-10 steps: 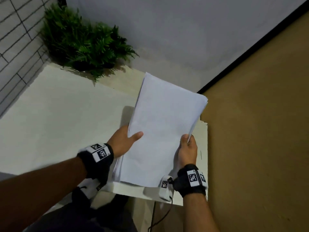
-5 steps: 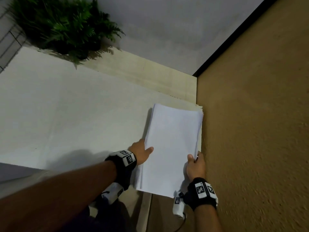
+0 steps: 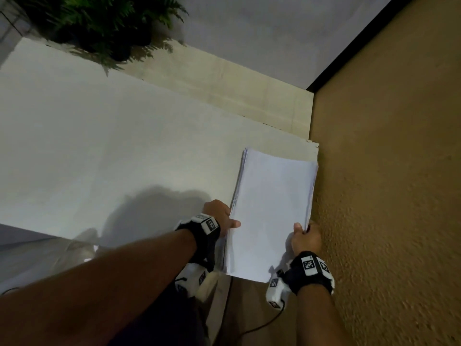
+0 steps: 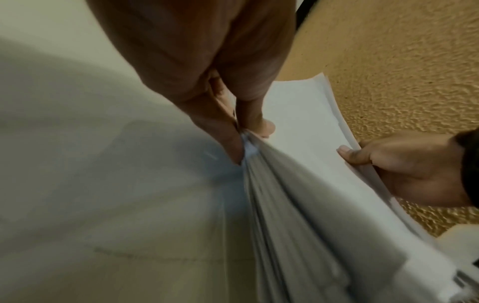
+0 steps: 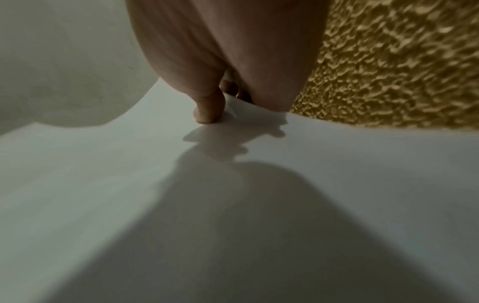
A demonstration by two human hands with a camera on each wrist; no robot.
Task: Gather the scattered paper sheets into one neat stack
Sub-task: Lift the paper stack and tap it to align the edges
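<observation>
Left hand (image 3: 219,216) thumb-over pinch, right hand (image 3: 305,238) likewise, forearms extended

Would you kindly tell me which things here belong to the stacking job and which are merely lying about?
Job:
paper stack
left hand, gripping its left edge
right hand, gripping its right edge
table

Lying about:
plant
cable

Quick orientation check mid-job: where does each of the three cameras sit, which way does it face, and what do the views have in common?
Head: worn on the head, facing forward and down at the table, paper stack and fern; both forearms, left hand and right hand show.
Left wrist: looks along the left hand at the stack's left edge; the right hand appears too.
Right wrist: looks along the right hand's thumb pressed on the top sheet.
Shared: all three show the stack and the textured brown wall.
</observation>
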